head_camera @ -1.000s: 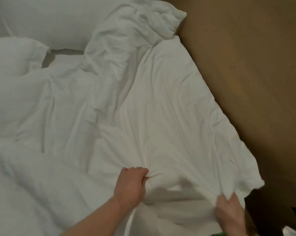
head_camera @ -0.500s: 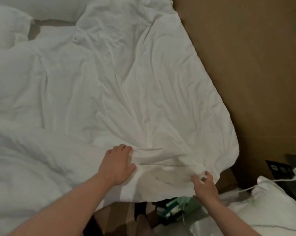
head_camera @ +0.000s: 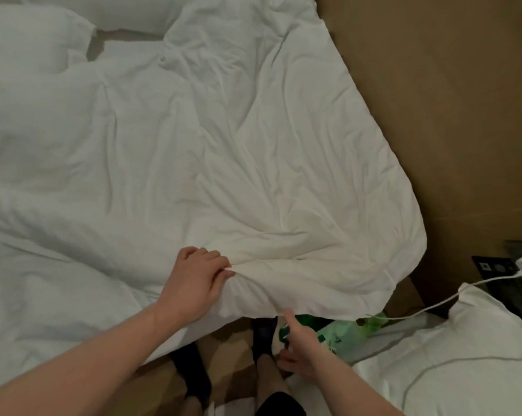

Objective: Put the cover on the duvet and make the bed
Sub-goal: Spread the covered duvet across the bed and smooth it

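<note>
Lying rumpled across the bed, white duvet (head_camera: 253, 139), near corner overhanging the bed's foot edge. Left hand (head_camera: 193, 283) bunching a fold, fingers (head_camera: 220, 259) clenched on cloth. Right hand (head_camera: 301, 352) reaching below the hem, thumb raised, fingers partly hidden; grasp impossible to tell. Pillow (head_camera: 34, 40) being cut off at the head corner.

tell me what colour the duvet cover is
White, plain with no pattern; the head view shows the duvet cover clearly.
</note>
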Available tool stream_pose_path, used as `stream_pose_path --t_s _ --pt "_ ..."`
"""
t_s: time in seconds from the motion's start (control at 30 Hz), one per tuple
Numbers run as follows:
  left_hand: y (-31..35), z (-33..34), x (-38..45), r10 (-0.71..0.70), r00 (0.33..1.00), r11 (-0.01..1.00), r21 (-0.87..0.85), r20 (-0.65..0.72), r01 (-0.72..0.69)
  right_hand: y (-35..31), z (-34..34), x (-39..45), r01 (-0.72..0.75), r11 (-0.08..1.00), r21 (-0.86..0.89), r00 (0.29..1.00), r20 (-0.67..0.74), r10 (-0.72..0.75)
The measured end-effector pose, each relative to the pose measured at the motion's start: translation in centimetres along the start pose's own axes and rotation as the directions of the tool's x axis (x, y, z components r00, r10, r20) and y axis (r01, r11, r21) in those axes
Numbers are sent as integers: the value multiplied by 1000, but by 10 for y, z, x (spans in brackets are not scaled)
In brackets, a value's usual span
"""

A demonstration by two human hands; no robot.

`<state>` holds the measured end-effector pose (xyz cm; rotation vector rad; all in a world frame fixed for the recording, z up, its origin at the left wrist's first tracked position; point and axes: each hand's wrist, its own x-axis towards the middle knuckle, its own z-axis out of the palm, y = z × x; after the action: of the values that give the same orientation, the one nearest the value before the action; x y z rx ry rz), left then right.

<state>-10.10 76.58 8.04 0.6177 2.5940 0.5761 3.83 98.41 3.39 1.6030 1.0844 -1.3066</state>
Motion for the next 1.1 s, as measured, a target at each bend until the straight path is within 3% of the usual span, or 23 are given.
stream_pose_path --t_s 0.1,0.17,0.23,0.3,0.37,0.47,0.53,0.63,0.73,0.83,0.9,0.97,1.03,1.1 --pt "13 -36 -24 8 996 991 -131 -85 -19 12 31 -8 -168 926 339 953 295 65" --pt "18 -56 -35 11 996 984 -178 -91 -27 7 43 -18 -166 817 553 931 362 -56" --pt "18 -72 -40 26 997 981 -188 -66 -38 -3 52 -29 -54 704 709 949 255 -184" --pt "14 -85 -42 21 998 983 -182 -59 -32 -10 57 -46 127 663 738 967 56 -247" --pt "10 -94 -38 -20 998 985 -171 -64 9 -18 51 -72 343 642 686 938 -207 -280" --pt "9 -104 -32 -149 987 984 -107 -55 143 -40 39 -128 640 631 437 745 -553 -373" --pt "18 -109 -40 -163 984 980 -124 -66 154 -54 42 -168 769 585 256 606 -582 -542" --pt "50 -120 -61 17 999 983 -182 -38 -24 -80 60 -224 886 453 101 439 -498 -748" --pt "63 -129 -51 -26 993 981 -193 -116 3 -118 80 -262 935 353 33 337 -389 -858" --pt "62 -152 -15 -200 928 954 -278 -314 111 -146 88 -284 929 366 46 369 -171 -914" --pt "60 -172 10 -290 895 933 -309 -339 185 -145 81 -288 913 388 129 395 -35 -918" --pt "58 -190 30 -342 878 915 -333 -334 230 -128 75 -280 893 427 143 430 9 -903" --pt "59 -203 49 -343 883 913 -333 -320 234 -96 74 -255 816 564 125 568 11 -823" --pt "64 -209 66 -326 893 914 -344 -310 215 -65 72 -215 601 789 127 794 24 -608"
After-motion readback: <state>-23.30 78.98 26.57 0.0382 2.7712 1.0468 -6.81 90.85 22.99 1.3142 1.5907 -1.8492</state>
